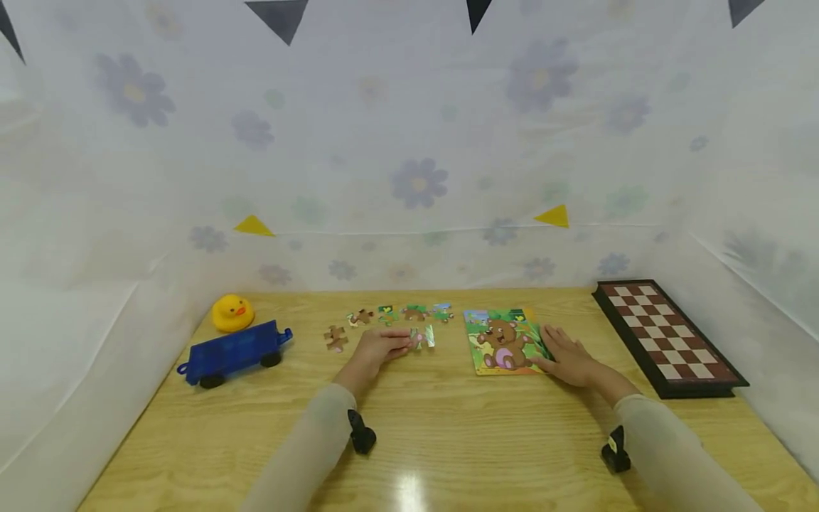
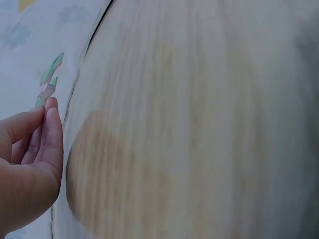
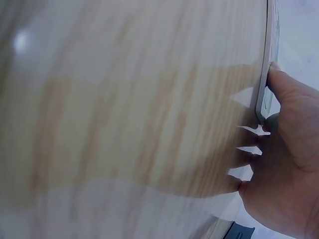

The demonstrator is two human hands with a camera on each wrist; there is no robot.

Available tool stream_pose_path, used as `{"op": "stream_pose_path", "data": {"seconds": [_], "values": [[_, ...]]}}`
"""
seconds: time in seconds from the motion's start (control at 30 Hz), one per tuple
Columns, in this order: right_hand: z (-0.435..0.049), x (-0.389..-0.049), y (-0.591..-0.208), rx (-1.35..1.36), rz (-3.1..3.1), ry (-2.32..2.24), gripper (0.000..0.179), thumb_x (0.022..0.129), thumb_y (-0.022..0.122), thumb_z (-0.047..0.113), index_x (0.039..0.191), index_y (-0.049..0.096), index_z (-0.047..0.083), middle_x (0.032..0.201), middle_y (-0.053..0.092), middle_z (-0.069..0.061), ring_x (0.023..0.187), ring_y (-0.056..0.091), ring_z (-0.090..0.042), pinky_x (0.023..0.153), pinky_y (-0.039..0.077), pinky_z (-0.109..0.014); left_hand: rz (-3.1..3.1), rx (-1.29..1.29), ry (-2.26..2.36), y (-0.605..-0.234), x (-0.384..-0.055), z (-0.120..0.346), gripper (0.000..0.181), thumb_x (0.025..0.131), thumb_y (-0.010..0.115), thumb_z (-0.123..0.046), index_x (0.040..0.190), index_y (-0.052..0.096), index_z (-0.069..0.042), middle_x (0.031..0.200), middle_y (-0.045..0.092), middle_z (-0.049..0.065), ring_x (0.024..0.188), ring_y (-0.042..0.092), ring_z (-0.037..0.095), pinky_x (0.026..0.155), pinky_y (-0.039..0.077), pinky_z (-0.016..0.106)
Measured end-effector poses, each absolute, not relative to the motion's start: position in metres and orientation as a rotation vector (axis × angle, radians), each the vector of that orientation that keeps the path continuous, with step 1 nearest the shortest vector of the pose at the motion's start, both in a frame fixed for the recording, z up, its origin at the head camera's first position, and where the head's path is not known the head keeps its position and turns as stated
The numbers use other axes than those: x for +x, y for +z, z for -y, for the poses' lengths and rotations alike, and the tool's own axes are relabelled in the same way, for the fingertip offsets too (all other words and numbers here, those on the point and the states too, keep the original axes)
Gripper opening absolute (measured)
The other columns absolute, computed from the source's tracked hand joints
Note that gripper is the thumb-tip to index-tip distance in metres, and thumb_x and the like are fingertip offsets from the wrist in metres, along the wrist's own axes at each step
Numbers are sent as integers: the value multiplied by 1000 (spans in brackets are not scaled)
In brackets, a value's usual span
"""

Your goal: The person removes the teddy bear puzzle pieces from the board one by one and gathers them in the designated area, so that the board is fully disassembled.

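Observation:
My left hand (image 1: 379, 348) pinches a jigsaw piece (image 1: 422, 337) between thumb and fingertips, held up off the table. In the left wrist view the same jigsaw piece (image 2: 48, 82) stands edge-on above the fingertips. To the right lies a square picture board (image 1: 503, 343) with a brown bear on it. My right hand (image 1: 569, 357) rests at the board's right edge, fingers spread. In the right wrist view its thumb (image 3: 286, 84) lies on the board's edge, while the other fingertips touch the table. Several loose jigsaw pieces (image 1: 414, 313) lie behind and left of my left hand.
A blue toy wagon (image 1: 233, 350) stands at the left, with a yellow rubber duck (image 1: 233, 313) behind it. At the right lies a chessboard box (image 1: 665, 334) with a black rim. A white flowered cloth (image 1: 358, 142) surrounds the wooden table (image 1: 473, 441).

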State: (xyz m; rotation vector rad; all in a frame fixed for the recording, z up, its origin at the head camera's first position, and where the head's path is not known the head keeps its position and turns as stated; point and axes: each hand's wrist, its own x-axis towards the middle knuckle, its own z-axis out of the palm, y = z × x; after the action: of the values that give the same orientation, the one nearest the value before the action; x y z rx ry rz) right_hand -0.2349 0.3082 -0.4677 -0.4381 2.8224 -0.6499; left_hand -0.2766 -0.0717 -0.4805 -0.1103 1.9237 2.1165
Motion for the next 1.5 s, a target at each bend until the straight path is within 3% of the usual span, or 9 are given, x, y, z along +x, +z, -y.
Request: {"op": "stream_pose_path", "data": {"seconds": [0.27,0.67,0.87,1.03,1.5], "values": [[-311,-234,-468,-442,-2821,-675,82,98,47,43,146,10,-12,151,4,-34,137,-1,-52,102,-2,-73,-1997,-133,2015,-469,-280,54,21,88,61,7,108,67,8,102,68,18,86,69,20,77,57,26],[-310,-237,-470,-434,-2827,-665,82,98,47,44,147,9,-10,152,4,-32,137,-2,-51,103,-3,-72,-2076,-150,1958,-465,-287,25,14,84,67,5,97,71,5,84,71,10,72,69,13,67,58,24],[-311,-238,-471,-431,-2827,-667,83,98,46,45,148,9,-9,152,3,-32,137,-2,-50,103,-4,-71,-2135,-165,1964,-465,-288,20,12,83,67,8,94,69,7,85,70,16,67,69,14,64,58,24],[-310,-236,-470,-431,-2830,-663,81,98,47,43,147,11,-10,152,5,-31,138,-1,-50,104,-2,-72,-2073,-132,2000,-473,-291,23,14,84,66,8,98,67,9,88,69,16,66,67,12,65,58,24],[-307,-234,-468,-432,-2832,-674,80,98,47,42,146,12,-11,151,6,-33,137,0,-50,103,-1,-72,-1813,124,1965,-471,-289,33,30,90,61,2,119,59,10,109,65,19,88,68,20,77,57,27]]}}
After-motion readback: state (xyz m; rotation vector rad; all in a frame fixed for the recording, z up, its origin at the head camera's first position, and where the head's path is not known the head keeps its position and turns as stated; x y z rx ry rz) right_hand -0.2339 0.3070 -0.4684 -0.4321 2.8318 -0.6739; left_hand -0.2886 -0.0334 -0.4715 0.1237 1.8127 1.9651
